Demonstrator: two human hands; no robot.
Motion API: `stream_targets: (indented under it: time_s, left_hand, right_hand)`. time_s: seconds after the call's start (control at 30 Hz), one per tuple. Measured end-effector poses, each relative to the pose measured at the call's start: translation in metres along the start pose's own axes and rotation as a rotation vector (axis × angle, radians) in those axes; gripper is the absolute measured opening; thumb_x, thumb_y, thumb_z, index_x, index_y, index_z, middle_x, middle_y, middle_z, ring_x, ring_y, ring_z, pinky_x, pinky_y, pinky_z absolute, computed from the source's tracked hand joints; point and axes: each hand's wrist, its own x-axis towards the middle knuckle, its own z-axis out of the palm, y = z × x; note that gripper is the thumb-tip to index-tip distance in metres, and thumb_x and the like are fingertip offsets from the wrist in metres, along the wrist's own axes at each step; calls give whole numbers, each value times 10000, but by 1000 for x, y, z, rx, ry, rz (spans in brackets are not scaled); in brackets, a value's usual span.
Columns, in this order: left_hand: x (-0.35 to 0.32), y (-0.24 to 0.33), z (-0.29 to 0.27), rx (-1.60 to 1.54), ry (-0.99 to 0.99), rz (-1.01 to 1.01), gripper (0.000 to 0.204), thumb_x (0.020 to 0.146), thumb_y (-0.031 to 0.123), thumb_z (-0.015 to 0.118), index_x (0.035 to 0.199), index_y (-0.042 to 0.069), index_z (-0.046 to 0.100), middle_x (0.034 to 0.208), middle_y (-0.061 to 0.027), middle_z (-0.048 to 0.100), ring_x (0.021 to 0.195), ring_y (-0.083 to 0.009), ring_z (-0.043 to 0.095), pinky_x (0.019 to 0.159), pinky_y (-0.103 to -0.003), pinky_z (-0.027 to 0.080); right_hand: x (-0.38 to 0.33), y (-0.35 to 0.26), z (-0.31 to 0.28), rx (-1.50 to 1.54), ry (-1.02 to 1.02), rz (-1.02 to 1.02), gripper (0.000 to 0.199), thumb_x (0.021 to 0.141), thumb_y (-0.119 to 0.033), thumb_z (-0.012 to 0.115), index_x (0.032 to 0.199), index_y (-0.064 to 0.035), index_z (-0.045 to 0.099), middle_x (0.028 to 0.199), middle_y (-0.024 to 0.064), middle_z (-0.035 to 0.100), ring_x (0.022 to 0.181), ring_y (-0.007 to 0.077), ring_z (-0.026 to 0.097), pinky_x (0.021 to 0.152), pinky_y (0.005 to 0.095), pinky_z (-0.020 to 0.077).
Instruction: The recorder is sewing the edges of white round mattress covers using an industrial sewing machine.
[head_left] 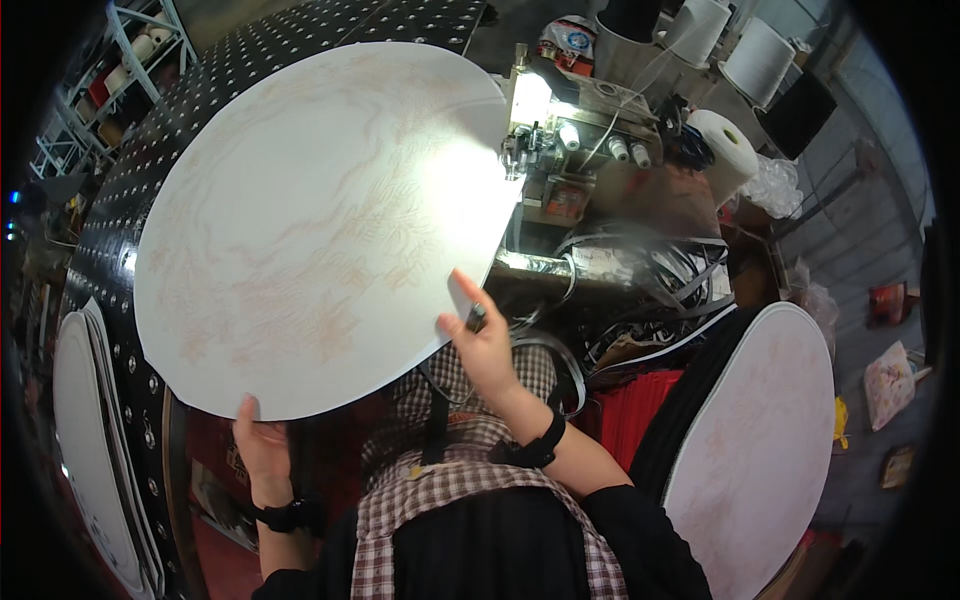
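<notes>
A large pale oval mat [290, 230] with faint brownish patterning lies over the dark studded table, its right edge under the needle area of a lit sewing machine [535, 130]. At the mat's near left edge my left hand [263, 450] grips the rim, thumb on top and the other fingers underneath, mostly hidden. My right hand [485, 350] is at the near right edge, index finger and thumb spread on the mat. A small dark tool [476, 318] sits in that hand's curled fingers; its kind cannot be made out.
Similar oval mats [760, 440] lean in a stack at the right. More oval pieces [95, 440] stand at the left table edge. White thread cones [755, 65] stand behind the machine. Coiled grey strips [680, 270] and red material [637, 415] lie near my right arm.
</notes>
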Motion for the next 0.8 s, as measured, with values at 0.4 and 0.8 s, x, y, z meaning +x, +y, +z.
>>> stream_targets:
  time_s: [0.4,0.8]
  left_hand:
    - [1,-6,9,-3,20,33,346,883,125,529,1193,-4,448,1139,-83,546,988,-175,568,820,-297,477]
    - [-3,-1,12,42,7,12,229,886,139,549,1078,18,521,1024,-74,601,903,-166,599,755,-297,502]
  right_hand:
    - [3,-8,6,43,-74,39,580,792,19,590,1328,3,369,1299,129,444,1186,177,428,993,286,331]
    - [21,-5,-6,-136,-34,-43,645,804,23,572,1376,-17,276,1335,123,383,1159,178,442,966,294,374]
